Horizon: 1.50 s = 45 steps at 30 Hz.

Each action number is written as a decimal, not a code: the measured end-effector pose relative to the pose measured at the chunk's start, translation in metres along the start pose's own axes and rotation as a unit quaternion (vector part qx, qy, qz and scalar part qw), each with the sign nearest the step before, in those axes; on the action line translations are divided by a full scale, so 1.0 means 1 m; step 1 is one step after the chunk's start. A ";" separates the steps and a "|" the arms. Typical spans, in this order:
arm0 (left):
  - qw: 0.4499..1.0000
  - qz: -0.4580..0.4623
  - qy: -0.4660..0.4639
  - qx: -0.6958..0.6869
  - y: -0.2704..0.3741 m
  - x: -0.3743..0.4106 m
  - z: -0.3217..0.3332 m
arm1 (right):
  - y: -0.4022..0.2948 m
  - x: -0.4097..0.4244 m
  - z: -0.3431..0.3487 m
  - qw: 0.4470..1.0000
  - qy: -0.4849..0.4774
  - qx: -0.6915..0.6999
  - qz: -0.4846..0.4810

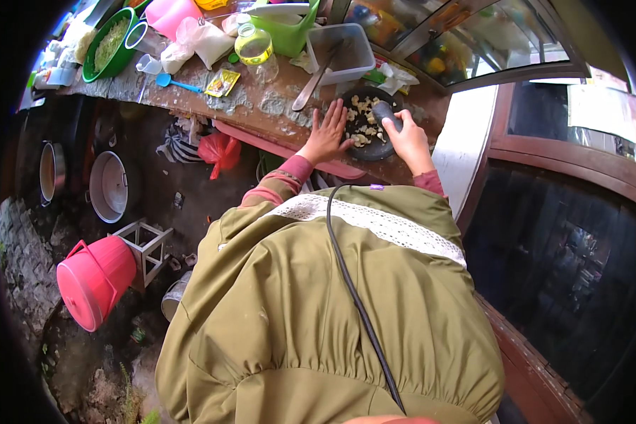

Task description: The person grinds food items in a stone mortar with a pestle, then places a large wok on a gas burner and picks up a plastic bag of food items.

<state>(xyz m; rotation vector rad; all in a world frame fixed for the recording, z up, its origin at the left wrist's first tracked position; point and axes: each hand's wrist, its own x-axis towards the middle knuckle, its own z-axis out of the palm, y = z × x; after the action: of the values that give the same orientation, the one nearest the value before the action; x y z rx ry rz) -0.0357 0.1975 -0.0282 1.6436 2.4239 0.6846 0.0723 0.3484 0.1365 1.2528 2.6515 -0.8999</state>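
A dark stone mortar lies on the worn wooden counter, with crushed pale pieces, which look like garlic, spread in it. My right hand grips a grey stone pestle, whose far end rests among the pieces. At the mortar's left rim my left hand lies flat with its fingers spread, holding nothing. Just beyond that hand, a metal spatula leans from a clear plastic container onto the counter.
Left along the counter are a clear bottle with a yellow label, a yellow sachet, a blue spoon and a green basin of shredded vegetable. A glass-fronted cabinet stands at right. Below left sits a pink lidded bucket.
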 end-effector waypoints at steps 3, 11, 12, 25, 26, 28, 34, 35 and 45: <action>1.000 0.009 0.016 0.005 -0.003 0.006 -0.002 | 0.002 -0.002 0.045 0.995 0.046 -0.086 0.017; 0.999 0.016 0.026 0.022 -0.004 0.010 -0.001 | 0.057 0.038 0.046 0.996 -0.048 0.072 0.030; 0.999 0.017 0.026 0.018 -0.005 0.014 -0.003 | 0.065 0.041 0.039 0.994 -0.051 0.081 0.050; 1.000 0.004 -0.009 -0.009 0.002 -0.004 -0.004 | 0.047 0.038 0.040 0.997 -0.058 -0.050 0.003; 1.000 0.006 0.002 -0.010 0.001 0.000 -0.003 | 0.043 0.036 0.028 0.996 -0.068 -0.053 -0.007; 1.000 0.004 0.006 -0.009 0.001 0.001 -0.003 | 0.027 0.028 0.010 0.997 -0.035 -0.072 -0.018; 1.000 0.005 -0.006 -0.003 -0.002 0.005 -0.005 | 0.023 0.037 0.056 0.989 -0.068 -0.133 -0.013; 1.000 0.003 -0.019 0.001 0.001 0.006 -0.009 | 0.039 0.049 0.055 0.992 -0.069 -0.103 -0.030; 1.000 0.008 -0.004 -0.012 0.000 0.006 -0.009 | 0.028 0.047 0.057 0.985 -0.084 -0.149 -0.010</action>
<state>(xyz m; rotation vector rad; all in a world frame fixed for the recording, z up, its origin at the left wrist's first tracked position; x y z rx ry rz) -0.0409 0.2003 -0.0194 1.6545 2.3894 0.7055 0.0519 0.3639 0.0621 1.0334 2.5499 -0.5539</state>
